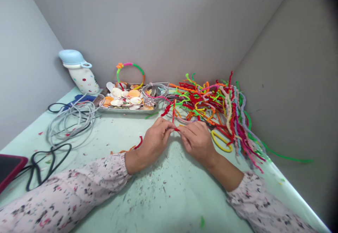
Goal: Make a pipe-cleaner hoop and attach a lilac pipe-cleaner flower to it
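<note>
My left hand [155,139] and my right hand [198,141] meet at the middle of the table, fingertips nearly touching. Both pinch a red fuzzy pipe cleaner [176,129], one at each side of a short bent section. A red length rises from between the fingers toward the pile behind. Just beyond my hands lies a tangled heap of many-coloured pipe cleaners [195,100]. Beside my left wrist rests a red and orange piece [138,143], partly hidden by the hand. A yellow loop [221,142] lies right of my right hand.
A metal tray [124,111] of shells stands at the back, with a multicoloured ring [134,65] upright over it. Behind left stands a white bottle [81,79] with a blue lid. Coiled grey cable [54,130], black cord [52,152] and a red-edged device [22,162] occupy the left.
</note>
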{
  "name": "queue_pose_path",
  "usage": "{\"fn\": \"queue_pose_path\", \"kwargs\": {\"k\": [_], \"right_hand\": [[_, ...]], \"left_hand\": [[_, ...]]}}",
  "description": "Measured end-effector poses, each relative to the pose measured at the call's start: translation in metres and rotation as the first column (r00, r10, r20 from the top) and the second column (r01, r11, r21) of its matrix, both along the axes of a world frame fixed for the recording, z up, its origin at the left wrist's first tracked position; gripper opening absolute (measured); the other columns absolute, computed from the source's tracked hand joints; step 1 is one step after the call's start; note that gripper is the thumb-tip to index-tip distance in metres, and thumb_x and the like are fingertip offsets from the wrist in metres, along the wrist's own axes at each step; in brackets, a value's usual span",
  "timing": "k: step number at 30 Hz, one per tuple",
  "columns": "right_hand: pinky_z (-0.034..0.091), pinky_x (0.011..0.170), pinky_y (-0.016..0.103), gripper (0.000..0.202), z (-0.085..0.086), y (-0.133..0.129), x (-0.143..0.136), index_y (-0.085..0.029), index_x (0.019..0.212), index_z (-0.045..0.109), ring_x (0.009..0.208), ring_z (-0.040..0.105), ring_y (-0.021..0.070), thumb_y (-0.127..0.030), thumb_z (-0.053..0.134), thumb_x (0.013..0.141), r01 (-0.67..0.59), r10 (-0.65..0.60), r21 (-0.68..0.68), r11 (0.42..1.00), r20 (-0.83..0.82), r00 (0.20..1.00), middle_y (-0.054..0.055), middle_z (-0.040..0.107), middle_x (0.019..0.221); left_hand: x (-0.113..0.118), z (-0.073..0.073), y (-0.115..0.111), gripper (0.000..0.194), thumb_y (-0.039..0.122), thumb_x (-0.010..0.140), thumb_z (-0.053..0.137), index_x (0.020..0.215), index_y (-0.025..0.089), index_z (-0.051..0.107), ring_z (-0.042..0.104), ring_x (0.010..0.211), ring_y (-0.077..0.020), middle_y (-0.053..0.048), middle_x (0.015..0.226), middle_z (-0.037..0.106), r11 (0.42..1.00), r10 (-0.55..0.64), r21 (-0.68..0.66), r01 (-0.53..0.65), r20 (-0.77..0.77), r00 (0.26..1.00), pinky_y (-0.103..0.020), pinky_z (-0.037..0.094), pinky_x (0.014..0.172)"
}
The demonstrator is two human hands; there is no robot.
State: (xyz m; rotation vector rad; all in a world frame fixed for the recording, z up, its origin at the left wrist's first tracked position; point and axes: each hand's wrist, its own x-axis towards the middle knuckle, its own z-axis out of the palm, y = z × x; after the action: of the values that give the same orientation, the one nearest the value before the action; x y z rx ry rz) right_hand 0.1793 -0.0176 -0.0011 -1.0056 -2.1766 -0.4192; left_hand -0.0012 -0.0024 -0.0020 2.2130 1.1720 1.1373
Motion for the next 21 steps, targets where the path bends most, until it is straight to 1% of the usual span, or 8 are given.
{"fn": "queue_pose_path", "kwargs": {"k": [6, 12, 17, 21], "right_hand": [[0.038, 0.081, 0.035, 0.016, 0.0005, -0.0004, -0.0005, -0.017, 0.095, 0.064, 0.087, 0.057, 0.0193, -0.012, 0.052, 0.086, 0.008, -0.008, 0.001, 1.000, 0.005, 1.000, 0.005, 0.067, 0.082], [0.038, 0.082, 0.035, 0.015, 0.0002, -0.0006, -0.0001, -0.017, 0.095, 0.064, 0.085, 0.057, 0.0186, -0.012, 0.053, 0.085, 0.003, -0.003, 0.029, 1.000, 0.019, 1.000, 0.004, 0.067, 0.080], [0.038, 0.083, 0.035, 0.016, -0.0009, 0.0004, 0.0012, -0.017, 0.096, 0.064, 0.084, 0.057, 0.0184, -0.012, 0.053, 0.086, 0.003, -0.004, 0.036, 0.999, 0.030, 1.000, 0.004, 0.068, 0.082], [0.038, 0.081, 0.035, 0.015, -0.0007, 0.0001, 0.0011, -0.017, 0.096, 0.064, 0.086, 0.057, 0.0193, -0.012, 0.054, 0.086, 0.017, -0.017, 0.032, 0.999, 0.020, 1.000, 0.005, 0.068, 0.083]], "left_hand": [[-0.0013, -0.0027, 0.0013, 0.011, 0.019, 0.090, 0.050, 0.090, 0.019, 0.061, 0.055, 0.082, -0.0152, -0.003, 0.087, 0.057, 1.000, 0.012, 0.020, -0.011, -0.027, 1.000, -0.027, 0.044, 0.073], [-0.0007, 0.0019, -0.0006, 0.014, 0.018, 0.091, 0.046, 0.087, 0.017, 0.059, 0.053, 0.078, -0.0151, -0.002, 0.084, 0.055, 1.000, 0.011, -0.005, -0.011, -0.092, 0.996, -0.027, 0.042, 0.071], [-0.0002, 0.0035, -0.0006, 0.013, 0.017, 0.090, 0.048, 0.088, 0.017, 0.061, 0.054, 0.078, -0.0148, -0.002, 0.083, 0.057, 0.999, -0.009, -0.053, 0.007, -0.048, 0.999, -0.027, 0.041, 0.071], [-0.0003, 0.0018, -0.0002, 0.013, 0.018, 0.089, 0.050, 0.093, 0.018, 0.063, 0.054, 0.081, -0.0144, -0.002, 0.086, 0.059, 0.999, -0.010, -0.044, 0.010, 0.004, 1.000, -0.026, 0.042, 0.073]]}}
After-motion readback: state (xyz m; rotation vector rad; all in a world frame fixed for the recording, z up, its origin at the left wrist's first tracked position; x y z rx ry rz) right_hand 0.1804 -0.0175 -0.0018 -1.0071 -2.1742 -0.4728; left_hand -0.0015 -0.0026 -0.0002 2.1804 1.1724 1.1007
